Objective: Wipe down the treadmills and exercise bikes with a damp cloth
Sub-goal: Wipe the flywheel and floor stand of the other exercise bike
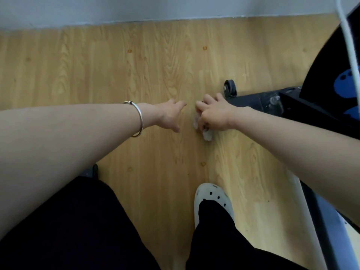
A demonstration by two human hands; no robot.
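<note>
My right hand [214, 114] grips a small white cloth [206, 134], most of it hidden inside the curled fingers. It hovers over the wooden floor just left of the black base bar [251, 101] of an exercise machine, near the bar's small black wheel [230, 88]. My left hand [170, 115] reaches forward beside it with fingers extended and holds nothing; a silver bangle sits on that wrist. The two hands are close but apart.
The machine's black body with a blue mark [335, 82] fills the right edge, with a white cable [348, 36] hanging before it. A white-and-black frame rail [315, 215] runs along the lower right. My white clog [211, 197] and dark trousers occupy the bottom. A grey wall [136, 8] bounds the floor ahead.
</note>
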